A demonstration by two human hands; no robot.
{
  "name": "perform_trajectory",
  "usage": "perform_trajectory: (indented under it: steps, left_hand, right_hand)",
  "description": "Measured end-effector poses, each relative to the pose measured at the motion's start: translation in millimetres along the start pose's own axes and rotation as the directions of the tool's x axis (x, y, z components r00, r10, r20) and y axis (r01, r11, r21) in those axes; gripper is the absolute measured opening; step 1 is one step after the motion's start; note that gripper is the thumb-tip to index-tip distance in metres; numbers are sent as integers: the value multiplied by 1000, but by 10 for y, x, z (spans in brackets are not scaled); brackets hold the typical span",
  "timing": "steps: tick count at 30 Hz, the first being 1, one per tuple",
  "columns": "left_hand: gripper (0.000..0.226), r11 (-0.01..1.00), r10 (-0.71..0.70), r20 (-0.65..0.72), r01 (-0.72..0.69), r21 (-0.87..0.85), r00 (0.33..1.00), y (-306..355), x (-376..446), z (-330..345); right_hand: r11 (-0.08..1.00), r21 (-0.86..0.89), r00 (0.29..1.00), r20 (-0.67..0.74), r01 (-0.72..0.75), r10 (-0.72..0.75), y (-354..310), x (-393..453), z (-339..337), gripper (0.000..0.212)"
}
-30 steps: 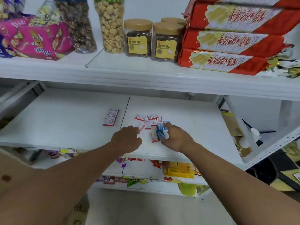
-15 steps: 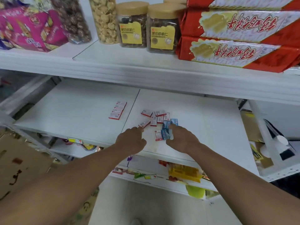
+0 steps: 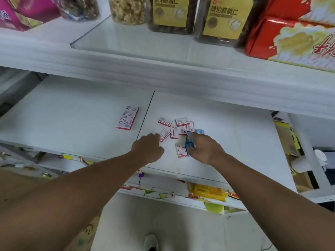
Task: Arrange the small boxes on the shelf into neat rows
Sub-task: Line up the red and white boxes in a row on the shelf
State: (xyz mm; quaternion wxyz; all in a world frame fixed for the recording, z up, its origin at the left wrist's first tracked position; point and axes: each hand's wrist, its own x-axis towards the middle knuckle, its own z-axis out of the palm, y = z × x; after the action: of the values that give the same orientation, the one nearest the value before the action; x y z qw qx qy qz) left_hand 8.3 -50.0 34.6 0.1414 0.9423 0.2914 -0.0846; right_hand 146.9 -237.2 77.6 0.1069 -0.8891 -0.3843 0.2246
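Note:
Several small red-and-white boxes (image 3: 176, 126) lie scattered on the white middle shelf (image 3: 235, 142). A neat row of the same boxes (image 3: 127, 118) lies to their left. My right hand (image 3: 204, 148) grips a stack of small blue boxes (image 3: 189, 143), and another blue box (image 3: 200, 131) lies just beyond it. One red-and-white box (image 3: 181, 150) lies beside that stack. My left hand (image 3: 148, 147) has curled fingers, and its fingertips touch a red-and-white box (image 3: 164, 135) at the pile's left edge.
The upper shelf (image 3: 163, 67) overhangs the work area and carries jars of nuts (image 3: 223, 19), a popcorn jar (image 3: 128, 11) and red snack packs (image 3: 299, 37). A lower shelf holds yellow packets (image 3: 206, 192). Cardboard and clutter sit at the right (image 3: 288, 140).
The view has moved closer and lower toward the middle shelf. My left hand has reached forward to the leftmost loose box. My right hand stays on the blue stack.

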Motion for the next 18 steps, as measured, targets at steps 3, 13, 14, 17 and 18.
perform_trajectory:
  steps: [3,13,14,17,18]
  left_hand:
    - [48,1000,-2,-47,2,5,999,-13,84,124]
    - [42,998,-60,-133,59,-11,989,108,596,419]
    - [42,998,-70,-135,69,-10,988,110,636,465]
    - [43,996,-92,-162,94,5,983,123,735,555]
    - [44,995,-91,-180,96,16,979,120,765,568]
  right_hand:
    - [1000,-21,1000,-9,-14,14,14,67,66,31]
    - [995,-92,998,-50,25,-29,277,549,115,6]
    - [995,-101,998,-58,28,-34,289,616,116,6]
    - [997,-71,996,-83,34,-40,259,828,100,26]
    - [998,-59,995,-88,38,-43,235,898,89,30]
